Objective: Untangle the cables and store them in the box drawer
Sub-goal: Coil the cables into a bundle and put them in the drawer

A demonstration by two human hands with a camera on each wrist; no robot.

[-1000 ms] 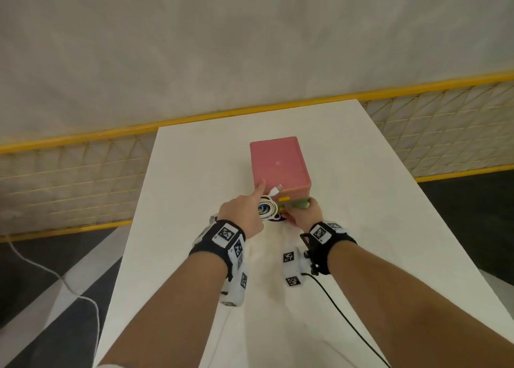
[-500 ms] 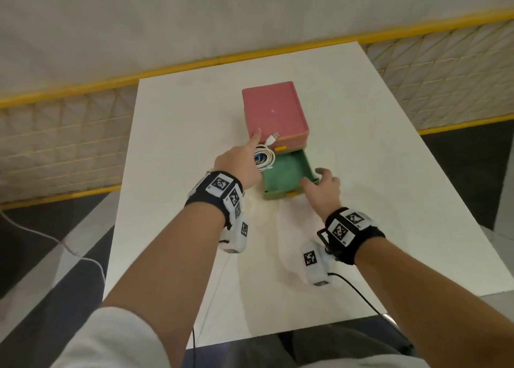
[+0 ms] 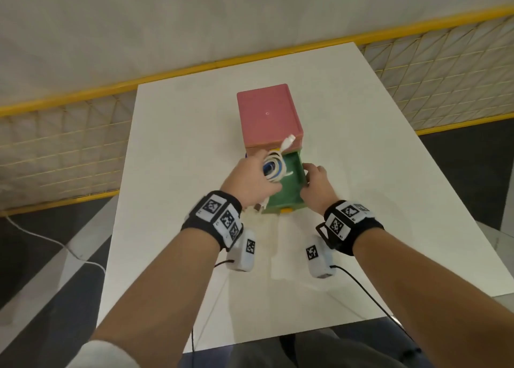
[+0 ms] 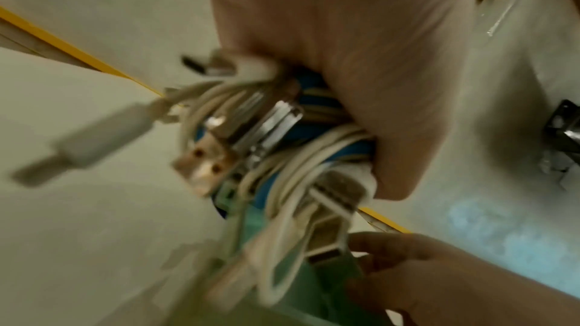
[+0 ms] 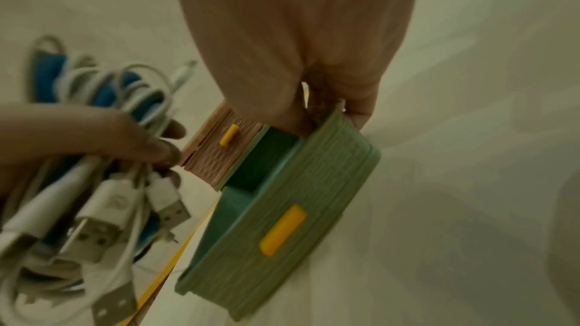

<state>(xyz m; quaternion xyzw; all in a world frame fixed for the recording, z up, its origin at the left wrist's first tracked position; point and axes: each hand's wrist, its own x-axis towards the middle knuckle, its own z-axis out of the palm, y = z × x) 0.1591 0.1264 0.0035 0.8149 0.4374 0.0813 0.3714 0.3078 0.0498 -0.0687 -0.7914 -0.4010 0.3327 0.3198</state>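
A pink box (image 3: 268, 115) stands mid-table with its green drawer (image 3: 289, 198) pulled out toward me; the drawer (image 5: 282, 227) has a yellow handle (image 5: 282, 229). My left hand (image 3: 250, 182) grips a coiled bundle of white and blue cables (image 3: 274, 166) just above the drawer's left side; USB plugs stick out of the cable bundle (image 4: 282, 158). The bundle (image 5: 103, 158) also shows in the right wrist view. My right hand (image 3: 315, 185) holds the drawer's right wall, thumb and fingers (image 5: 357, 113) pinching its rim. The drawer's inside looks bare where visible.
The white table (image 3: 172, 173) stretches around the box. A yellow-framed wire fence (image 3: 55, 150) runs behind and beside it. A white cord (image 3: 55, 242) lies on the dark floor at left. A small upper drawer with a yellow knob (image 5: 228, 138) stays closed.
The green drawer has come fully out. My right hand moved from its front to its right wall. My left hand carried the cable bundle rightward over the drawer.
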